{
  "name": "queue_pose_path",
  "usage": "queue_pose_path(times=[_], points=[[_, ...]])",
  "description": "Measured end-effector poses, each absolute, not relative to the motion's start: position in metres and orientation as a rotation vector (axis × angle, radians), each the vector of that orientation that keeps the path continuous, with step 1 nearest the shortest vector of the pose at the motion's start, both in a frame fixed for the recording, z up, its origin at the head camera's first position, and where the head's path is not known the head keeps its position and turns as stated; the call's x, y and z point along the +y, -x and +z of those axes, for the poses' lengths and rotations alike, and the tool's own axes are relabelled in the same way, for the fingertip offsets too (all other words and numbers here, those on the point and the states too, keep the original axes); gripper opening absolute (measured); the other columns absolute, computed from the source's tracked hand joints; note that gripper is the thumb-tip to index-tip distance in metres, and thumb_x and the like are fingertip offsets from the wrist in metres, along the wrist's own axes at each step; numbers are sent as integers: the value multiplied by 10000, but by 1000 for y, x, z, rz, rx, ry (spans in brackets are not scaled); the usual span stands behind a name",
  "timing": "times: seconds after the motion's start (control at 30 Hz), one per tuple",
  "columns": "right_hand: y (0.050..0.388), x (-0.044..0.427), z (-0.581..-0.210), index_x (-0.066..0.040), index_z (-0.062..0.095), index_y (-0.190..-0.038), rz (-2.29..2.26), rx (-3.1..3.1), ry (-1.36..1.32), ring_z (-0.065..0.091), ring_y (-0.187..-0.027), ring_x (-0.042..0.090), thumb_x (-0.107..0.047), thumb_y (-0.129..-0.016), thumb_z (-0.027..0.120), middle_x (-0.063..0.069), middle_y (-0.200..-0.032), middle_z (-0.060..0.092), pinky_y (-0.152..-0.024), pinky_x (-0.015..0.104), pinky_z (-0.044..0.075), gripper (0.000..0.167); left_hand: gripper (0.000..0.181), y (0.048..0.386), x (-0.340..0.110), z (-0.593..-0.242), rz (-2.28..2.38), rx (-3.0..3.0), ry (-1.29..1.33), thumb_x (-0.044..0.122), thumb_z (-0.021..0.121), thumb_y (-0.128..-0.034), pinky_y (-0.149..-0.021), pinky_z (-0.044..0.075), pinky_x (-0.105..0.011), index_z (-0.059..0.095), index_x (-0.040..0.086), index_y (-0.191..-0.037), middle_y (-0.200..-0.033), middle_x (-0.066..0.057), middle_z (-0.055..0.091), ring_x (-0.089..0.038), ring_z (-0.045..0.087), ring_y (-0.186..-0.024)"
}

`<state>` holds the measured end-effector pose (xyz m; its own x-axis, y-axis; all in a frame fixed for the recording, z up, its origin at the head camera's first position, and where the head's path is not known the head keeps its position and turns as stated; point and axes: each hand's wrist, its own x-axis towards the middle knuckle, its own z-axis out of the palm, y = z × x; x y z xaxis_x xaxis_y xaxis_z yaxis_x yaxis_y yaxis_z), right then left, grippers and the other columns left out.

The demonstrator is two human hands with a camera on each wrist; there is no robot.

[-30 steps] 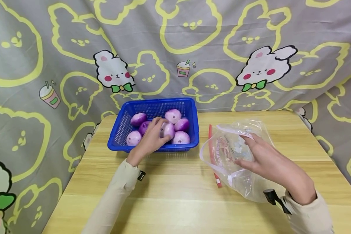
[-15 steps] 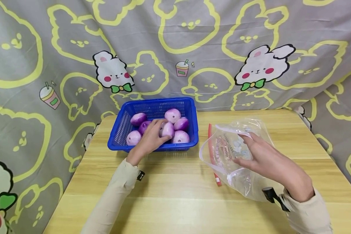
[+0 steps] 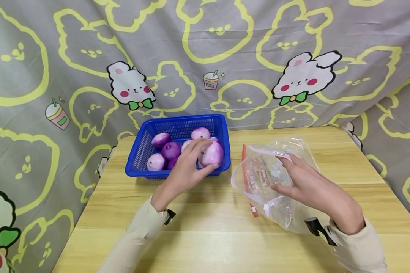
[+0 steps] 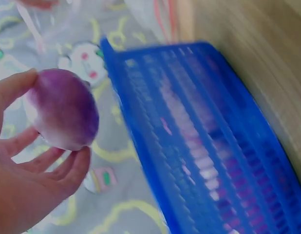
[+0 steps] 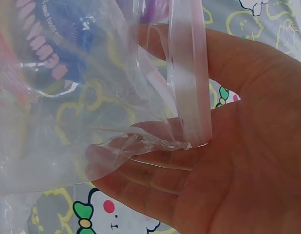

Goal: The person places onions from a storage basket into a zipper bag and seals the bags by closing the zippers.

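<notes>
My left hand (image 3: 188,165) grips a purple-and-white onion (image 3: 212,153) between thumb and fingers, over the front right of the blue plastic basket (image 3: 133,163). In the left wrist view the held onion (image 4: 63,109) stands apart from the basket's wall (image 4: 141,146). Several more onions (image 3: 171,150) lie in the basket, some hidden behind the hand. My right hand (image 3: 314,185) is at the mouth of a clear zip bag (image 3: 287,212), its thumb and fingers spread apart. The right wrist view has the bag's pale rim (image 5: 189,73) between thumb and fingers, plastic over the fingertips.
A red strip (image 3: 247,174) with a white end runs beside the bag's mouth. Everything stands on a light wooden table (image 3: 205,235). Behind it hangs a grey patterned cloth (image 3: 239,49), close to the basket's back. Black wrist straps (image 3: 316,227) sit at the sleeves.
My left hand has lifted the onion from among the others and moved it right and toward me. The right hand and bag have stayed nearly still.
</notes>
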<state>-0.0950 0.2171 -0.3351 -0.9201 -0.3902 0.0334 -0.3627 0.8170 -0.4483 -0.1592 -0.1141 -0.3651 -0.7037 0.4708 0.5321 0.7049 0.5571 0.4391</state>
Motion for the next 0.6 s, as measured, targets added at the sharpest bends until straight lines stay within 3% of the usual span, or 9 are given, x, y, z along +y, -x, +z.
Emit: queue_pose_path(times=[0.33, 0.5, 0.6], points=[[93, 216, -334, 55, 402, -1441, -707, 2949, 666, 265, -1393, 543, -381, -883, 749, 321, -1448, 420, -1080, 676, 272, 788, 651, 112, -76, -358, -912, -2253, 1290, 311, 800, -847, -1111, 385, -363, 523, 82, -1390, -1430, -121, 507, -245, 445, -1347], [91, 215, -333, 48, 410, -1437, -703, 2957, 670, 273, -1384, 553, -388, -885, 747, 319, -1441, 431, -1068, 687, 283, 780, 668, 104, -66, -361, -861, -2289, 1348, 351, 779, -866, -1124, 358, -307, 491, 105, -1416, -1455, -98, 472, -206, 423, -1360], [90, 215, -333, 41, 418, -1433, -727, 2968, 703, 360, -1355, 510, -353, -885, 754, 295, -1428, 455, -1054, 662, 333, 754, 662, 104, -63, -365, -830, -2311, 1352, 346, 770, -876, -1118, 363, -299, 487, 103, -1424, -1458, -108, 470, -207, 428, -1354]])
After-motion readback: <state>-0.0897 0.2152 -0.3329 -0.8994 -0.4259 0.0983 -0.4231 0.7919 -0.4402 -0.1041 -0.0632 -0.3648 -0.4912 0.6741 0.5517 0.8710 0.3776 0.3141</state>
